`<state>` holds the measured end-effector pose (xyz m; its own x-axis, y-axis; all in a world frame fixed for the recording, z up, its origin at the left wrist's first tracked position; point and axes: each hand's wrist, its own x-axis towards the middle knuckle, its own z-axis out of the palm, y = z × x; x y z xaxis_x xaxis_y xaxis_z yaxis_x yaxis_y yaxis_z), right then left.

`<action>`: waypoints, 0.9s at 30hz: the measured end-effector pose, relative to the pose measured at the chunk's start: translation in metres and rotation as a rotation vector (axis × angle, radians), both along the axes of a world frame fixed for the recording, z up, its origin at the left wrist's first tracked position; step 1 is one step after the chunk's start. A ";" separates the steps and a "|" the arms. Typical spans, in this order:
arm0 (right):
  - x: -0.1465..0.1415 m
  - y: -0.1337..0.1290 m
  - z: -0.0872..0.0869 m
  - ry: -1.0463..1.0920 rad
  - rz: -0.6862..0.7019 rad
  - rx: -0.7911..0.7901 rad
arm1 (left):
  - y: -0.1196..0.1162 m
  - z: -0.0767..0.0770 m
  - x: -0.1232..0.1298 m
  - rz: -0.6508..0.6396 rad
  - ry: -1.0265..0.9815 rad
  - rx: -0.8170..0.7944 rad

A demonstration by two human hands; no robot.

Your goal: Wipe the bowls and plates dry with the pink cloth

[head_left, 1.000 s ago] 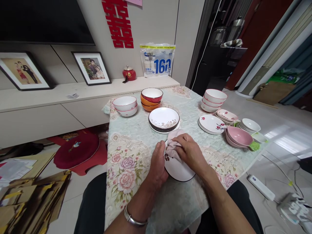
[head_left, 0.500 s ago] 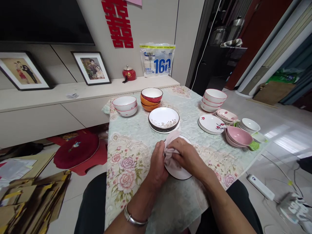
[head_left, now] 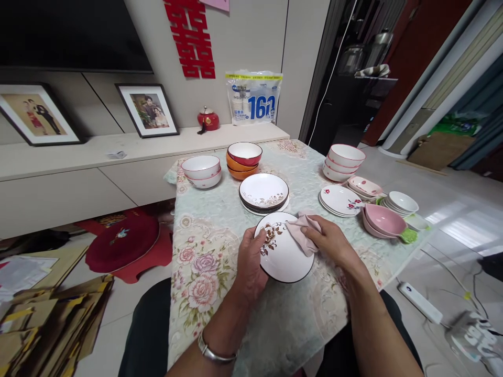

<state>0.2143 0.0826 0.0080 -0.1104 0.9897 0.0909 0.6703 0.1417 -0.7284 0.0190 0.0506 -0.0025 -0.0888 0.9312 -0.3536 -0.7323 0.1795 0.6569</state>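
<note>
White plate (head_left: 285, 267), brown flowers, dark rim: held over the near part of the table (head_left: 223, 209); we can't tell if it touches. Our left hand (head_left: 251, 262) grips its left edge, thumb on top; our right hand (head_left: 330, 241) bunches a pink cloth (head_left: 303, 235) against the right of its face. To wipe well, we should press the cloth flat, follow the rim round, and turn the plate so the spot under the thumb gets done. Just beyond: stack of plates (head_left: 264, 189); orange bowls (head_left: 240, 172) farther back.
</note>
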 end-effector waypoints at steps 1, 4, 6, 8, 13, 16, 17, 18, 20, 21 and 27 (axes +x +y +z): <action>0.001 0.000 0.001 0.066 0.020 -0.028 | 0.000 0.000 0.000 -0.007 -0.009 0.013; 0.001 -0.001 0.002 0.206 0.041 -0.077 | -0.002 0.001 0.002 -0.043 -0.013 0.041; 0.002 -0.003 0.002 0.272 0.029 -0.088 | -0.003 0.002 0.003 -0.074 0.000 0.051; 0.003 -0.004 0.001 0.331 0.002 -0.096 | -0.003 0.003 0.003 -0.098 0.049 0.107; 0.015 -0.006 0.003 0.465 -0.124 -0.127 | 0.000 0.002 -0.003 -0.154 0.157 0.232; 0.024 -0.007 0.005 0.528 -0.157 -0.177 | 0.002 -0.004 -0.009 -0.193 0.355 0.347; 0.026 -0.008 0.007 0.546 -0.168 -0.193 | 0.003 -0.006 -0.011 -0.191 0.533 0.465; 0.028 -0.008 0.008 0.561 -0.179 -0.209 | 0.003 -0.009 -0.013 -0.190 0.748 0.611; 0.030 -0.010 0.012 0.581 -0.196 -0.235 | 0.002 -0.013 -0.014 -0.245 1.138 0.852; 0.031 -0.011 0.013 0.586 -0.198 -0.245 | 0.000 -0.014 -0.013 -0.272 1.279 0.937; 0.030 -0.018 0.018 0.673 -0.145 -0.351 | -0.009 0.000 -0.008 -0.343 1.181 0.999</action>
<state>0.2441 0.0648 0.0265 -0.0098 0.9732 -0.2296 0.0616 -0.2286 -0.9716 0.0111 0.0420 -0.0023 0.3957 0.7695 0.5014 0.2383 -0.6132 0.7531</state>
